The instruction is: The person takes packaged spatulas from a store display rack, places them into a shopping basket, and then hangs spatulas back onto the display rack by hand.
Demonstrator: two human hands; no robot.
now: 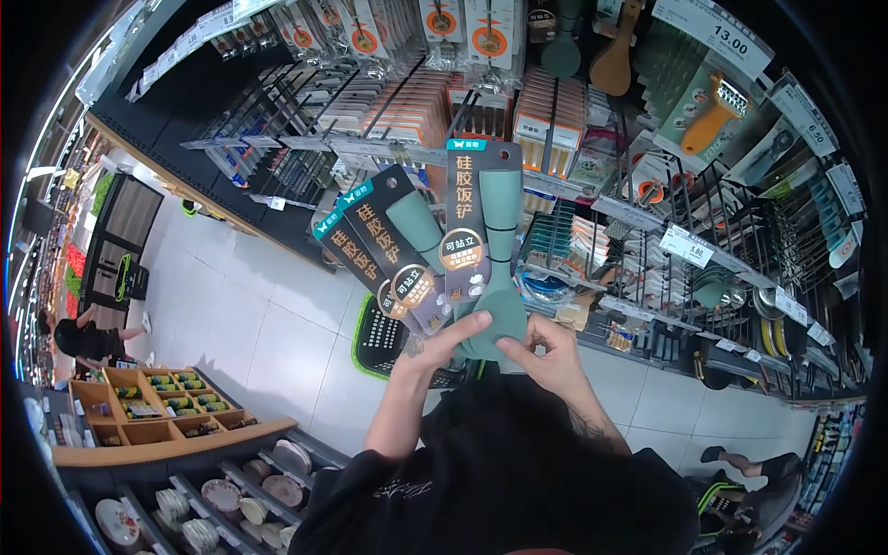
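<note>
Several green rice spatulas on dark cards are fanned out in front of my body. My left hand (446,339) is closed on them at their lower ends, its thumb on the green blade. The front spatula (500,222) is upright, tied to its card with dark bands. Two more carded packs, the nearer one (389,242) showing a green handle, tilt to the left behind it. My right hand (544,350) pinches the right edge of the front blade between thumb and bent fingers.
Racks of hanging kitchen tools with a price rail (684,245) stretch ahead and right. A black basket with green rim (370,340) is below my hands. Dish shelves (222,495) and a wooden display (153,398) lie left. People (88,338) stand far left and lower right (777,486).
</note>
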